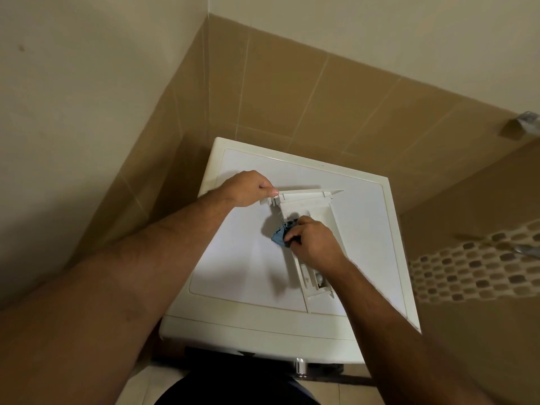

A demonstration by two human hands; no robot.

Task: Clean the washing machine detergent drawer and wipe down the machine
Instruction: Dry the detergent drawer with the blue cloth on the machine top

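I am standing over the washing machine (239,258) with the detergent drawer (314,209) lying on its top, pulled fully out of its slot. The drawer's long axis is running from its front panel at the far end back toward me and slightly to my right, ending near the machine's front edge.

My left hand (248,190) is pinching the left end of the drawer's front panel between thumb and curled fingers, steadying it. My right hand (312,244) is bunched around a blue cloth (280,235), pressing it into the compartment just behind the front panel.

The right hand is sitting over the middle of the drawer, so I judge the unwiped stretch is lying along that axis toward me, under and behind my wrist, where the small rear compartments (314,280) are showing. The next stroke would be drawing the cloth back along the length, while the left hand is bracing the far end against sliding.
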